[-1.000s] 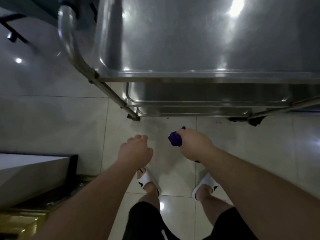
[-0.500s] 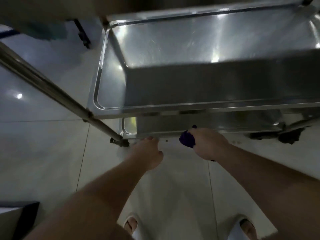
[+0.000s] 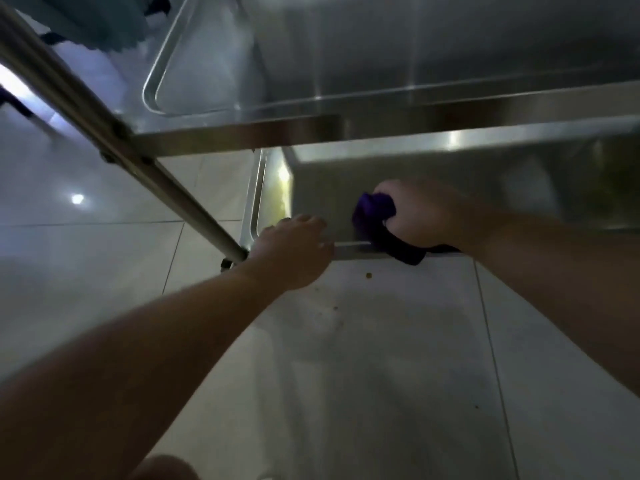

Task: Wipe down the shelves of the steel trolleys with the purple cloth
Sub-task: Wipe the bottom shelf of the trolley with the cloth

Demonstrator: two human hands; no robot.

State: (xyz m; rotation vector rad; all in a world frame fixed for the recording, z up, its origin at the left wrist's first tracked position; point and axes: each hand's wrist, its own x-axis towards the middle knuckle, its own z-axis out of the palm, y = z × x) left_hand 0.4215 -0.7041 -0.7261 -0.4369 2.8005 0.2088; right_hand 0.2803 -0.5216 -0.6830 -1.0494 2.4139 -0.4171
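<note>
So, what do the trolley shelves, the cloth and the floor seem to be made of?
Trolley shelves: most likely stainless steel, brushed and shiny, judging by the grey sheen and light streaks.
Purple cloth: soft fabric, matte, bunched in the right hand; the fibre type is unclear.
Floor: pale glossy tiles, probably ceramic, with grout lines and a lamp reflection.

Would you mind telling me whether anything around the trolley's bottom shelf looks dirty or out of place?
Yes: small brown crumbs lie scattered on the floor tiles just in front of the bottom shelf, and a yellowish smear shows at that shelf's left end. Nothing looks bent or broken.
</note>
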